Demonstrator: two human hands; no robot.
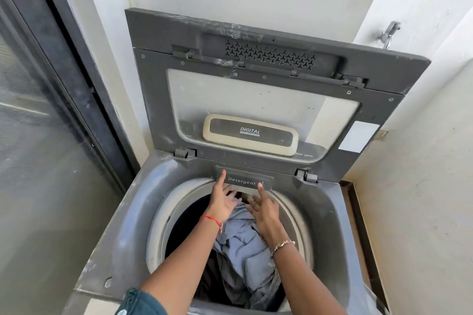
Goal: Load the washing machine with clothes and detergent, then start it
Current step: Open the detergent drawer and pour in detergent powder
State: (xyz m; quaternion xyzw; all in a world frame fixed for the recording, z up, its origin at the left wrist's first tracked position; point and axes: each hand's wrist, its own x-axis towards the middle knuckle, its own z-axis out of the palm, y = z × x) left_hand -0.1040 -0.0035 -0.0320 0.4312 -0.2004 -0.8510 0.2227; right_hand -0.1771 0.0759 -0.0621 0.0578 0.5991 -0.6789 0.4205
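A grey top-loading washing machine (120,225) stands with its lid (256,100) raised against the wall. Light blue clothes (243,245) and darker garments lie inside the drum. At the back rim of the opening sits the drawer marked "Detergent" (243,180). My left hand (222,199) reaches to the drawer's left end, index finger touching its front, fingers spread. My right hand (263,208) is at the drawer's right end, one finger touching its lower edge. Neither hand holds anything.
A dark-framed glass door (51,123) runs along the left. White walls close in behind and on the right, where a metal tap (387,33) sticks out. A narrow gap with a brown ledge (358,225) lies to the machine's right.
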